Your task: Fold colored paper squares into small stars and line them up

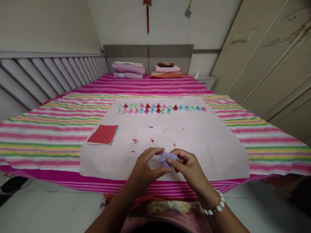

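A folded lilac paper piece [167, 157] is held over the near part of a large white sheet. My right hand [188, 165], with a white bead bracelet at the wrist, pinches its right side between thumb and fingers. Around the left side curves my left hand [147, 166], its fingertips at the upper edge and its thumb at the lower edge. Far across the white sheet [209, 145] stand rows of small folded paper pieces [158, 108] in red, pink, green, blue and purple. A stack of square paper [103, 134], red on top, lies to the left.
Small red paper scraps [135, 141] are scattered beyond my hands. The sheet rests on a bed with a striped cover [48, 129]. Folded bedding [128, 69] and a headboard [136, 51] are at the far end. A slatted rail [60, 71] runs left; wardrobe doors [262, 58] stand right.
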Demonstrator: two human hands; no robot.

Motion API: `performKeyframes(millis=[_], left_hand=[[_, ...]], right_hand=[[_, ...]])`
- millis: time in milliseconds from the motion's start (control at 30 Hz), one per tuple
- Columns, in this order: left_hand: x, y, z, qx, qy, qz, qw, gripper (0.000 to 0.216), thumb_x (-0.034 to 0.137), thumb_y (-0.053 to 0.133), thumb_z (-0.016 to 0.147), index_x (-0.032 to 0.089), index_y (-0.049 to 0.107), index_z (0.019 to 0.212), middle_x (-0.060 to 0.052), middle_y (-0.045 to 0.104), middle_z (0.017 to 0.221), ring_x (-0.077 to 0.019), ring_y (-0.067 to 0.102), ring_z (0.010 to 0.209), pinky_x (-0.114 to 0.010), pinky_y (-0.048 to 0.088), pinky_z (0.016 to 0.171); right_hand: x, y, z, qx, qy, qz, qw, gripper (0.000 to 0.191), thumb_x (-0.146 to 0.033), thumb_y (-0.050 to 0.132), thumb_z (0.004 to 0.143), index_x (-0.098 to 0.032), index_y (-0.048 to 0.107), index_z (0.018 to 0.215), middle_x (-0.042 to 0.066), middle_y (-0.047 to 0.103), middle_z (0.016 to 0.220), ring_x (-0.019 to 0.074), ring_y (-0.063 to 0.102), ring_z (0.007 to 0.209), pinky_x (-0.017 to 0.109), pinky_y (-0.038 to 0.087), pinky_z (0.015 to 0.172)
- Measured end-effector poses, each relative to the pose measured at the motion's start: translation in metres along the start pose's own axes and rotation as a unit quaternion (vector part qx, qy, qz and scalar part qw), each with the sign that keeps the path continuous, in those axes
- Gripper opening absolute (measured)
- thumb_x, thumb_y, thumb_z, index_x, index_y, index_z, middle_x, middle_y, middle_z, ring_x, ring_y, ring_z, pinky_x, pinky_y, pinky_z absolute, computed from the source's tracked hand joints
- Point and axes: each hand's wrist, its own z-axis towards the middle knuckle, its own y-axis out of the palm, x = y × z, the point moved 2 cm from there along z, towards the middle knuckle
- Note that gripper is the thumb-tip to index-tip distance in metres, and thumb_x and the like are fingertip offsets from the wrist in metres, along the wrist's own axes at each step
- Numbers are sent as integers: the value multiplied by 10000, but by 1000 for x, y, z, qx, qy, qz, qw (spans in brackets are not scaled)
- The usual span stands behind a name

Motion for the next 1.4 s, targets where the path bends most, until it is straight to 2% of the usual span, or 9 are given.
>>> performKeyframes(millis=[67, 100, 400, 533, 733, 1033, 1167, 1300, 1400], left_hand=[[0, 3, 0, -18, -20, -11, 1000, 125, 271, 715, 719, 186, 705, 810, -25, 678, 783, -183, 603, 773, -290, 457, 742], [-1, 5, 0, -18, -33, -19, 999, 96, 273, 678, 753, 179, 703, 749, -15, 661, 719, -167, 588, 720, -274, 446, 703], [-16, 17, -2, 8, -160, -152, 975, 280, 380, 726, 675, 159, 648, 523, 29, 545, 472, -97, 427, 489, -228, 329, 505], [-19, 21, -2, 20, -178, -183, 967, 334, 401, 731, 667, 161, 596, 478, 19, 561, 461, -97, 436, 484, -224, 353, 510], [-14, 19, -1, 3, -152, -199, 968, 263, 369, 671, 736, 167, 653, 569, -6, 635, 565, -131, 533, 575, -245, 443, 597], [-18, 22, -3, -6, -106, -181, 978, 189, 317, 618, 792, 170, 707, 713, -20, 680, 677, -154, 589, 680, -257, 466, 664], [-20, 23, -3, 14, -96, -182, 978, 177, 315, 618, 800, 168, 704, 751, -26, 696, 713, -157, 597, 702, -259, 467, 677], [-20, 24, -3, 52, -113, -200, 972, 181, 333, 644, 775, 166, 679, 715, -13, 667, 661, -142, 565, 648, -251, 448, 632], [-19, 26, -3, 48, -130, -219, 966, 197, 346, 649, 766, 161, 665, 701, -13, 657, 658, -138, 555, 641, -254, 440, 633]], right_hand=[[-1, 1, 1, 6, -1, 11, 1000, 231, -367, 783, 658, -168, 670, 691, -55, 488, 476, 79, 389, 433, 220, 294, 434], [-1, 1, 2, 10, -2, 16, 1000, 234, -363, 793, 647, -168, 670, 687, -58, 481, 475, 76, 379, 432, 218, 287, 432], [-4, -2, 4, 46, -30, -2, 998, 265, -397, 749, 701, -174, 640, 610, -47, 466, 508, 83, 351, 462, 236, 247, 446], [-10, 0, 2, 43, -51, -7, 998, 287, -420, 723, 731, -177, 622, 614, -31, 500, 553, 101, 393, 495, 250, 285, 477], [-8, 1, 1, 7, -24, 43, 999, 438, -508, 487, 894, -188, 531, 597, -46, 421, 433, 110, 341, 456, 266, 298, 516], [-1, -3, 2, -2, 10, 66, 998, 288, -434, 653, 797, -177, 609, 675, -59, 470, 443, 84, 347, 409, 246, 264, 478], [-3, -1, 1, -11, 36, 106, 994, 225, -393, 707, 750, -175, 650, 744, -20, 600, 539, 98, 459, 445, 249, 344, 515], [-4, 1, 1, -15, 25, 146, 989, 278, -448, 663, 782, -171, 683, 764, 7, 612, 547, 135, 529, 533, 268, 398, 565], [-1, 1, 2, -7, 10, 135, 991, 201, -359, 745, 724, -175, 708, 797, 10, 649, 633, 129, 553, 580, 266, 435, 608]])
